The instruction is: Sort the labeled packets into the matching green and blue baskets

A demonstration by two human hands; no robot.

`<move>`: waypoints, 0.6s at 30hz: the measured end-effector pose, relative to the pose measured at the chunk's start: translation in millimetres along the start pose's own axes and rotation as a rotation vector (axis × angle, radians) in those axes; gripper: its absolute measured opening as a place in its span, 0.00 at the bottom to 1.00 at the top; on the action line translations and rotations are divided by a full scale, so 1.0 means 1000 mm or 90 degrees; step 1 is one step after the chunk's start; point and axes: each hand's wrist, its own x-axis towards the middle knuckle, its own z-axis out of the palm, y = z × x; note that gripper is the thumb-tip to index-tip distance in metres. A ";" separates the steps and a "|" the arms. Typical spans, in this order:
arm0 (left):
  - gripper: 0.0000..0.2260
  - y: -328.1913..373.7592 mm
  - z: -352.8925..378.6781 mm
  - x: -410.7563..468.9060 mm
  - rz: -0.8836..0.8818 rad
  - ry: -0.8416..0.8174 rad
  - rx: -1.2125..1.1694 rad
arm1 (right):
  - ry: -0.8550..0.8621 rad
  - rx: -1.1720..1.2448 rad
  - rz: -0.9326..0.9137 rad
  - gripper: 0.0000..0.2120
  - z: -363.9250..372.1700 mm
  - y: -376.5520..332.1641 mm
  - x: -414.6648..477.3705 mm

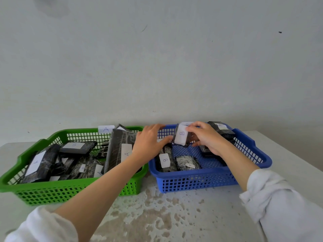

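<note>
A green basket point(73, 191) on the left carries an "A" tag point(106, 129) on its back rim and holds several black packets with white labels, among them one marked B point(76, 147). To its right stands a blue basket point(197, 180) with its own tag at the back. My right hand point(206, 137) grips a small black packet labelled B point(181, 136) above the blue basket. My left hand point(150, 142) touches that packet's left edge, fingers spread. Below lie a packet marked B point(165, 160) and a small packet with a tiny label point(187, 164).
Both baskets sit on a white table point(166, 215) with worn, speckled patches near its front edge. A plain pale wall point(157, 67) rises right behind the baskets. White sleeves cover both forearms at the bottom corners.
</note>
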 end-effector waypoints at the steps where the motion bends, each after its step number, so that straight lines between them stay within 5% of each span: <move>1: 0.24 -0.003 0.000 0.000 -0.025 0.007 0.067 | -0.004 0.005 0.032 0.08 -0.002 0.002 0.000; 7: 0.21 -0.014 0.012 -0.008 -0.117 -0.061 0.194 | -0.102 -0.052 0.129 0.07 0.012 0.015 0.005; 13: 0.20 -0.016 0.013 -0.011 -0.124 -0.055 0.173 | -0.209 -0.032 0.151 0.33 0.050 0.008 0.023; 18: 0.20 -0.016 0.013 -0.011 -0.133 -0.051 0.127 | -0.213 -0.082 0.127 0.38 0.069 0.009 0.035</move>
